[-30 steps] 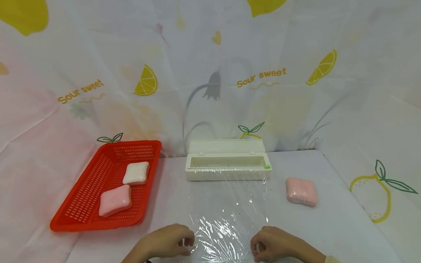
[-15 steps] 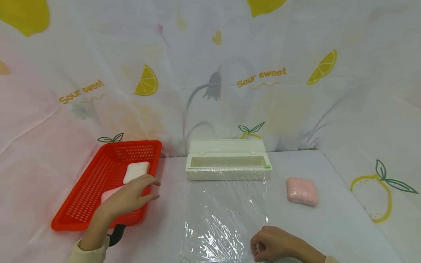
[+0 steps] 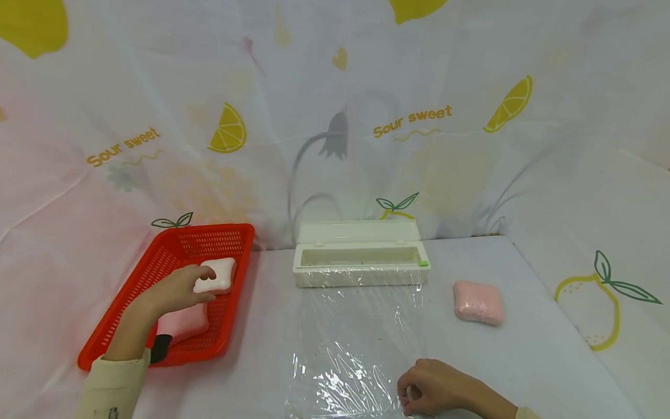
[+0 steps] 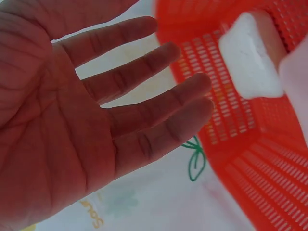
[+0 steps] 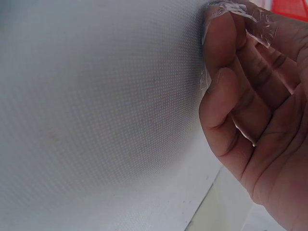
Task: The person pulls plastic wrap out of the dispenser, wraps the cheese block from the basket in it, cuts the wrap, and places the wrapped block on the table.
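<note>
My left hand point(image 3: 173, 292) reaches over the red basket point(image 3: 230, 334), its fingers beside a white soap bar point(image 3: 222, 273). In the left wrist view its fingers point(image 4: 144, 120) are extended and spread, with a gap to the white bar. Partly under that forearm lies a pink soap bar point(image 3: 185, 322) in the basket. Down at the table's front, my right hand point(image 3: 437, 385) pinches the corner of a sheet of cling film point(image 3: 356, 326). In the right wrist view, crumpled film point(image 5: 231, 8) shows at the fingertips. The sheet stretches back to the white dispenser box point(image 3: 361, 278).
A second pink soap bar point(image 3: 478, 302), with a shiny film surface, lies on the table right of the sheet. The dispenser's lid point(image 3: 358, 231) stands raised against the printed cloth backdrop point(image 3: 335, 105). A green slider point(image 3: 423, 263) sits at the box's right end.
My left hand has let go of the film's left corner and moved left and forward, over the basket to the white soap bar. The right hand has stayed at its corner.
</note>
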A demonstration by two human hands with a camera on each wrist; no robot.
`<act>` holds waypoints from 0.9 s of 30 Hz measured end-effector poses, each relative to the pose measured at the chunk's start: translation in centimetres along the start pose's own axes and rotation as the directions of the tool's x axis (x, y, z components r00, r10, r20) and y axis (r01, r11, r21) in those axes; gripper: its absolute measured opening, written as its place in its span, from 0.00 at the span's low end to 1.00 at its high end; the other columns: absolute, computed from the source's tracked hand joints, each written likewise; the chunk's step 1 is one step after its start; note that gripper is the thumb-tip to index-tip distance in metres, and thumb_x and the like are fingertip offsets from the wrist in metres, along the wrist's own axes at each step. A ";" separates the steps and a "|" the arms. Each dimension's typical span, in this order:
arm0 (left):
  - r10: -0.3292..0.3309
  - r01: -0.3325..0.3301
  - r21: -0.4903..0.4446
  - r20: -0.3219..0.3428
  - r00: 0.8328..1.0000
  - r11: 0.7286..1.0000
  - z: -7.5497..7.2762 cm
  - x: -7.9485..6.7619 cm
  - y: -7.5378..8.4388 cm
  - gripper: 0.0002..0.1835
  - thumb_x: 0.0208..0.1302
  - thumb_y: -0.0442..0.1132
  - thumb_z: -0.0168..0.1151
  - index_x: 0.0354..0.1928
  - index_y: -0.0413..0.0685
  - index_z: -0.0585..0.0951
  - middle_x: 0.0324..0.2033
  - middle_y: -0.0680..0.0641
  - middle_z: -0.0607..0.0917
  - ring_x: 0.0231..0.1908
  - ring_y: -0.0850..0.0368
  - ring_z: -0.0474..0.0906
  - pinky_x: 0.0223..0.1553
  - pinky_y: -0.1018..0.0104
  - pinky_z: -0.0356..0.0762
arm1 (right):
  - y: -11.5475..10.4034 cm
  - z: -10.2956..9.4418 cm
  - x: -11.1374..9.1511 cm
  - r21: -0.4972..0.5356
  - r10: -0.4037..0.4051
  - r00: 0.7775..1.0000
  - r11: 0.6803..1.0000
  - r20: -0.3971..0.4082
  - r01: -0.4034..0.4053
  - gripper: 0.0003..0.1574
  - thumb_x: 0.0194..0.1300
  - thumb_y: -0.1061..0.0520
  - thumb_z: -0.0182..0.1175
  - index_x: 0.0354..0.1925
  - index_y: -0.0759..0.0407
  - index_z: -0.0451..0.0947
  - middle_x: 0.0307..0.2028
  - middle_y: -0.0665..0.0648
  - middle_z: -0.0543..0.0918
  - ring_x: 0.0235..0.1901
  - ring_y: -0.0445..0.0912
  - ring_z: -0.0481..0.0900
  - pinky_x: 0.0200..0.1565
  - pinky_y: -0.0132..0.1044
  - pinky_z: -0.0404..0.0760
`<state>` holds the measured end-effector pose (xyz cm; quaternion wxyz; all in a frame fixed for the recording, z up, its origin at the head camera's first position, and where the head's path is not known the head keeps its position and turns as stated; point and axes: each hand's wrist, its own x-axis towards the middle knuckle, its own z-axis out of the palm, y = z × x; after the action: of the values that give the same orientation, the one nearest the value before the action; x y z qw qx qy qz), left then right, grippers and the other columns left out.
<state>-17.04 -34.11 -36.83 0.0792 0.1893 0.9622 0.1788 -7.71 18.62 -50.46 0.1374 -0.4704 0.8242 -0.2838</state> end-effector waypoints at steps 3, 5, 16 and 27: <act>-0.048 0.050 -0.019 0.066 0.997 0.999 0.2 0.3 -1.1 0.24 0.54 0.39 0.74 0.50 0.36 0.78 0.45 0.37 0.81 0.46 0.39 0.76 0.43 0.46 0.78 | 0.0 0.0 0.0 -0.007 0.003 1.000 1.000 0.001 -0.003 0.08 0.54 0.52 0.73 0.27 0.44 0.81 0.17 0.30 0.73 0.19 0.18 0.60 0.25 0.19 0.66; -0.073 0.077 -0.033 0.106 0.992 0.996 0.3 0.4 -1.8 0.25 0.53 0.37 0.74 0.51 0.35 0.77 0.46 0.35 0.80 0.45 0.38 0.76 0.41 0.47 0.79 | 0.1 0.0 0.0 -0.013 0.002 1.000 1.000 0.001 -0.002 0.08 0.54 0.52 0.73 0.27 0.43 0.81 0.17 0.30 0.72 0.19 0.18 0.61 0.26 0.19 0.65; -0.342 0.376 -0.055 0.315 0.886 0.925 0.4 0.9 -3.1 0.40 0.49 0.39 0.77 0.63 0.35 0.70 0.53 0.29 0.75 0.49 0.35 0.70 0.44 0.41 0.77 | 0.0 -0.1 0.0 -0.004 0.014 1.000 1.000 0.013 -0.014 0.07 0.55 0.52 0.72 0.28 0.44 0.81 0.17 0.31 0.74 0.19 0.18 0.61 0.26 0.19 0.67; -0.443 0.495 -0.054 0.370 0.817 0.867 1.3 0.8 -4.5 0.47 0.50 0.42 0.77 0.69 0.34 0.63 0.62 0.22 0.63 0.54 0.26 0.63 0.47 0.34 0.72 | -0.1 0.0 0.1 0.011 -0.019 1.000 1.000 0.003 0.019 0.07 0.55 0.54 0.72 0.28 0.46 0.81 0.19 0.32 0.77 0.21 0.15 0.62 0.26 0.17 0.67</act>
<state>-19.03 -37.25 -39.75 0.3020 -0.0319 0.9339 0.1885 -7.72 18.49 -50.38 0.1384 -0.4779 0.8179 -0.2889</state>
